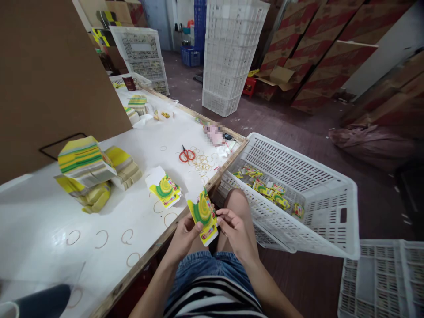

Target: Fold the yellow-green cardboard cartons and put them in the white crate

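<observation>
Over my lap I hold a flat yellow-and-green printed carton (203, 213) with a white top flap. My left hand (186, 233) pinches its left edge, thumb on the printed face. At the opposite edge, my right hand (233, 224) has thumb and fingers closed on the carton's side. On the white table just left of it lies a small pile of like cartons (165, 189). Farther left sit thick bundles of cartons (86, 161), stacked on one another. Red-handled scissors (187, 154) rest beyond, beside a heap of rubber bands (200, 163).
A white plastic crate (304, 176) with small yellow packs (271, 192) inside stands against the table's right edge. More rubber bands (101, 239) are scattered on the table. Tall stacked crates (232, 57) and cardboard boxes (298, 48) stand behind. A dark cylinder (43, 301) lies at lower left.
</observation>
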Tool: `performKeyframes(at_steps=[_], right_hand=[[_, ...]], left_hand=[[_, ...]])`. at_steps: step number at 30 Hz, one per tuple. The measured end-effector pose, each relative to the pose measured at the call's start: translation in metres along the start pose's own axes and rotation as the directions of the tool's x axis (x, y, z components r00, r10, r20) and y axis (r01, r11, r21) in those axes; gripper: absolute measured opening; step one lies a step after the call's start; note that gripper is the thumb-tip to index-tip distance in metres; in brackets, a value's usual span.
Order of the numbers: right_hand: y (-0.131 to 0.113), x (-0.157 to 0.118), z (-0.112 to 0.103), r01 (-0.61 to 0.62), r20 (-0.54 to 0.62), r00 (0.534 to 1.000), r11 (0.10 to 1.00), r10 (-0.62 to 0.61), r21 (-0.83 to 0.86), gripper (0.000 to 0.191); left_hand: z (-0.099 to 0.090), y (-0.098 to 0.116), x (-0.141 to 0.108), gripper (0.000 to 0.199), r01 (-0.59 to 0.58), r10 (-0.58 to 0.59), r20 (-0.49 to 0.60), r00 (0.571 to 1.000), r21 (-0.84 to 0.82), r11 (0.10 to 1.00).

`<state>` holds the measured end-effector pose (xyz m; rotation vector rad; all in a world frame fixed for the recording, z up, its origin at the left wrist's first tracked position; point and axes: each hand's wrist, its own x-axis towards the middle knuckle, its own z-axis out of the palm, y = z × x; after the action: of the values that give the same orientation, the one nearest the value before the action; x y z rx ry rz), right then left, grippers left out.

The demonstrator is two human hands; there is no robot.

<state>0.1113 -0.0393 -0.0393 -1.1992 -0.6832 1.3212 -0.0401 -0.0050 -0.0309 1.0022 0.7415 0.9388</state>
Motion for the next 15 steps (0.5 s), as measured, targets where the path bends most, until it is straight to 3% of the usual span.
performKeyframes(at_steps=[4, 8, 15], right_hand=[[0.001, -0.001, -0.001, -0.022, 0.027, 0.999, 0.999, 0.021, 0.025, 0.033], [0.002, -0.001, -0.005, -0.033, 0.031, 0.999, 0.999, 0.032, 0.026, 0.033], [-0.002, -0.004, -0.002, 0.015, 0.048, 0.999, 0.998, -0.012, -0.064, 0.034]], left_hand=[[0.002, 0.000, -0.001, 0.062, 0.099, -0.084, 0.103, 0.991, -0.151, 0.984], [0.004, 0.001, -0.001, 0.061, 0.083, -0.061, 0.123, 0.990, -0.179, 0.980], [0.002, -0.009, 0.003, 0.048, 0.046, -0.050, -0.026, 0.998, -0.136, 0.990]])
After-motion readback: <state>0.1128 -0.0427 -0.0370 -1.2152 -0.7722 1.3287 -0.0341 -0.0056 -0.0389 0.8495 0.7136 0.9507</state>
